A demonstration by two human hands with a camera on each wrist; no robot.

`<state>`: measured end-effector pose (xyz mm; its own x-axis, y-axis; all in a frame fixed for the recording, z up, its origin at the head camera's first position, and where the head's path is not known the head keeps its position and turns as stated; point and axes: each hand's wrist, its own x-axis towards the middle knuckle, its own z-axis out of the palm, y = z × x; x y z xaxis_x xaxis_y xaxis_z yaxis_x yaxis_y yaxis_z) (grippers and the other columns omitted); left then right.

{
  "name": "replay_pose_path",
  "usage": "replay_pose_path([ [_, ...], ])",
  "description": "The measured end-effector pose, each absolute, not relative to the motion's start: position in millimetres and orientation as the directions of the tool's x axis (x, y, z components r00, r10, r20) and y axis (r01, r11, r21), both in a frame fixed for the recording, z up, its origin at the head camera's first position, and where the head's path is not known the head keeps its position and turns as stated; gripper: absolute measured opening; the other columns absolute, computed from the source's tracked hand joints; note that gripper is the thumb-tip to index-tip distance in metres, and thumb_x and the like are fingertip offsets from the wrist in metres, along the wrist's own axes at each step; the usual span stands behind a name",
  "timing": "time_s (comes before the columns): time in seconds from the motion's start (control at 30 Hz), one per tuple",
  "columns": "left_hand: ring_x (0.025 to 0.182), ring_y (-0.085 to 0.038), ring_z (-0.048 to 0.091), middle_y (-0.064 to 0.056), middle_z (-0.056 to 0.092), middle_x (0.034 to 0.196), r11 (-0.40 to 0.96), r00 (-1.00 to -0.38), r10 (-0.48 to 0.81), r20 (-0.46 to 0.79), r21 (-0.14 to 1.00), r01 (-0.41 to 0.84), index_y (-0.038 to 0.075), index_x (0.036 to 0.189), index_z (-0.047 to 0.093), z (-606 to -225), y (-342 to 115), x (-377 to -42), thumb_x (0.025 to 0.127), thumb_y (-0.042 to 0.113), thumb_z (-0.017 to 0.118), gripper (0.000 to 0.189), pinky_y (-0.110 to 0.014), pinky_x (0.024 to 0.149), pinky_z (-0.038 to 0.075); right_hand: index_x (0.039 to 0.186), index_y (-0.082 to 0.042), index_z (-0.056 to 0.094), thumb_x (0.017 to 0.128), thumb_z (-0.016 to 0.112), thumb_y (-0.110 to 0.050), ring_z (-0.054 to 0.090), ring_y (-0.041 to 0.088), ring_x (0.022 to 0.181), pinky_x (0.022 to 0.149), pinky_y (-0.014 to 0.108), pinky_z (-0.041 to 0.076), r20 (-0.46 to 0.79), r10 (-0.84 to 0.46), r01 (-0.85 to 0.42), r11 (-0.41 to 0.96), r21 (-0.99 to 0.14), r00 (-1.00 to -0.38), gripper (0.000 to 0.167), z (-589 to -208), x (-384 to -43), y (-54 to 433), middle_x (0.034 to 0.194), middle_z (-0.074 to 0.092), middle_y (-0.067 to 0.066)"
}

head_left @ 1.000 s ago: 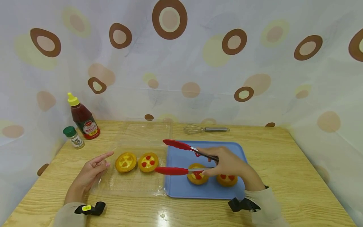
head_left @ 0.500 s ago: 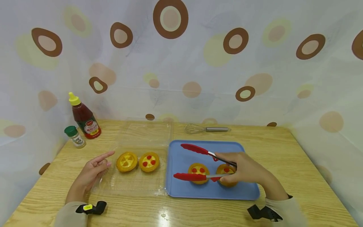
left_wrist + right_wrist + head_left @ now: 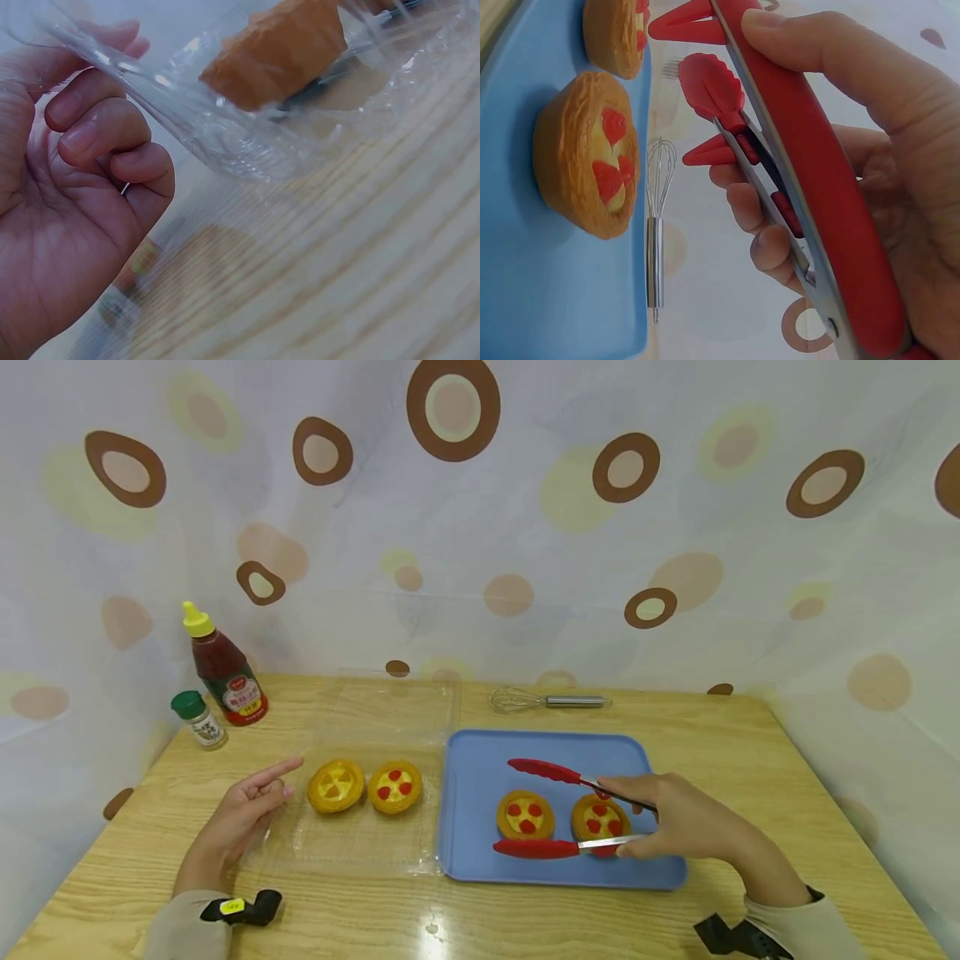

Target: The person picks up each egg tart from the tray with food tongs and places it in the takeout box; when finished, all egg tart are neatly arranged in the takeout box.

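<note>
My left hand (image 3: 240, 822) holds the left wall of a clear plastic container (image 3: 341, 852); in the left wrist view the curled fingers (image 3: 112, 131) lie outside it and the thumb side passes behind the plastic. Inside sit a plain yellow egg tart (image 3: 335, 786) and an egg tart with red pieces (image 3: 394, 787). My right hand (image 3: 686, 822) grips red-tipped tongs (image 3: 536, 849), their arms spread apart above a blue tray (image 3: 480, 760). Between and below the arms are two red-topped egg tarts, the left tart (image 3: 525, 815) and the right tart (image 3: 600, 817). Nothing is between the tong tips.
A whisk (image 3: 551, 701) lies behind the tray. At the back left stand a ketchup bottle (image 3: 228, 677) and a green-capped seasoning jar (image 3: 199, 720). The container's clear lid (image 3: 390, 706) lies folded back towards the patterned curtain (image 3: 480, 527).
My right hand has moved right and slightly down with the spread tongs, from the container's edge to over the tray's tarts. My left hand stays at the container.
</note>
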<state>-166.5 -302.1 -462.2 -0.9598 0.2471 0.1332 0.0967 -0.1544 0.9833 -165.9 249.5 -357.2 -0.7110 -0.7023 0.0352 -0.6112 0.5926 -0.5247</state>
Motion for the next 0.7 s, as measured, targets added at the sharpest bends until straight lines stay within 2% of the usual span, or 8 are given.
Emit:
replay_pose_path([
  [0.27,0.058,-0.02,0.019,-0.002,0.022,0.067,-0.172,-0.956,0.254,0.147,0.98,0.104,0.026,0.124,0.063,-464.2,-302.6,-166.3,0.095,-0.006,0.046,0.045,-0.033,0.053,0.017,0.13,0.005,0.053,0.074,0.08,-0.032,0.039,0.001,0.065,0.053,0.019,0.036,0.036,-0.708,-0.635,0.608,-0.477,-0.705,0.072,-356.0,-164.5,254.7,0.118,0.062,0.018],
  [0.5,0.058,-0.019,0.018,-0.003,0.021,0.067,-0.191,-0.95,0.269,0.161,0.975,0.111,0.024,0.124,0.062,-464.5,-303.3,-165.5,0.096,-0.007,0.045,0.046,-0.032,0.053,0.017,0.129,0.007,0.054,0.075,0.08,-0.028,0.038,0.0,0.064,0.054,0.02,0.035,-0.005,-0.714,-0.621,0.613,-0.488,-0.7,0.069,-357.4,-166.0,256.9,0.116,0.063,0.018],
  [0.7,0.056,-0.02,0.018,-0.003,0.021,0.066,-0.17,-0.951,0.264,0.159,0.979,0.116,0.025,0.125,0.062,-464.3,-302.4,-166.0,0.096,-0.007,0.045,0.047,-0.033,0.053,0.017,0.128,0.006,0.055,0.077,0.078,-0.028,0.046,0.0,0.067,0.051,0.019,0.037,-0.041,-0.72,-0.608,0.613,-0.504,-0.692,0.066,-355.4,-168.0,256.8,0.117,0.063,0.02],
])
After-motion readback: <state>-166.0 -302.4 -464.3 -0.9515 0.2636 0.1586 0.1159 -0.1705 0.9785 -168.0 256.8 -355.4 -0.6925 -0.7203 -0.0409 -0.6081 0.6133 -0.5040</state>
